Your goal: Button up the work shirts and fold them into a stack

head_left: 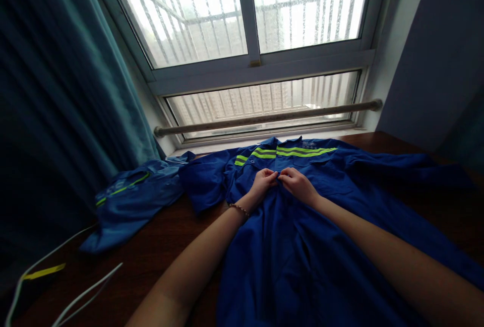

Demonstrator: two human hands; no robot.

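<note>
A blue work jacket with yellow-green and grey stripes across the chest lies spread on a dark brown wooden surface, its collar toward the window. Both hands meet at the middle of its front opening, below the stripes. My left hand, with a beaded bracelet on the wrist, pinches one front edge of the cloth. Close beside it, my right hand pinches the other edge; the fingertips nearly touch. What lies between the fingertips is too small to make out. A button shows on the chest above my left hand.
Another folded blue garment with a yellow-green stripe lies to the left. White cables and a yellow strip are at the lower left. A teal curtain hangs left; a metal rail crosses the window.
</note>
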